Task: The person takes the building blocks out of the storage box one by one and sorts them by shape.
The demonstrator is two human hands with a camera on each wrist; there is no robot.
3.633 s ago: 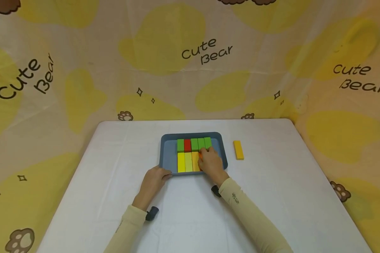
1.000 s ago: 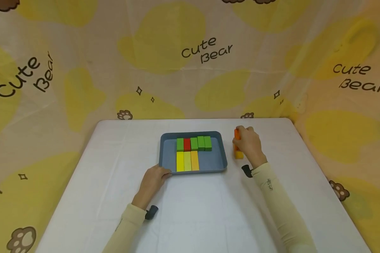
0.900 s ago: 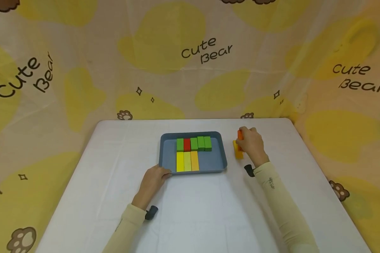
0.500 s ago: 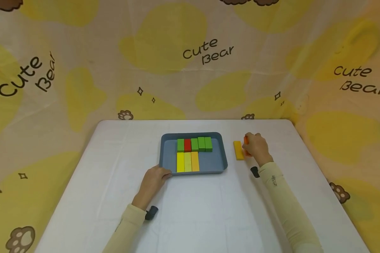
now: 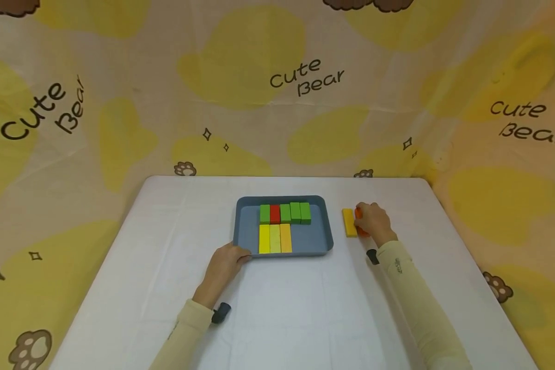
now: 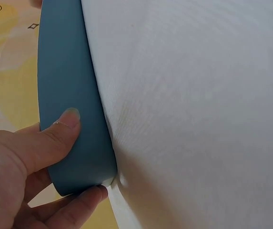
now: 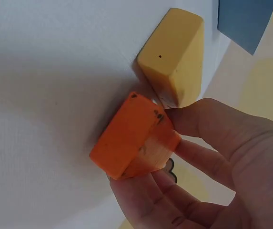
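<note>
My right hand (image 5: 374, 222) pinches an orange block (image 7: 131, 138) between thumb and fingers, right of the blue-grey tray (image 5: 312, 241). Close along the orange block's left side lies a yellow-orange block (image 5: 349, 223) on the table. In the right wrist view the two blocks lie side by side, the thumb at the narrow space between them. My left hand (image 5: 223, 267) grips the tray's front left corner, with the thumb (image 6: 62, 131) against its wall and the fingers around the corner.
Inside the tray, a back row has several green blocks (image 5: 295, 213) and one red block (image 5: 275, 214). In front of them stand a bright yellow block (image 5: 264, 239), a pale yellow block (image 5: 275, 239) and a light orange block (image 5: 285, 238). White cloth (image 5: 277, 308) covers the table.
My right hand has taken the orange block out of the tray's front row, carried it over the yellow-orange block and lowered it on that block's right side. My left hand stays on the tray corner.
</note>
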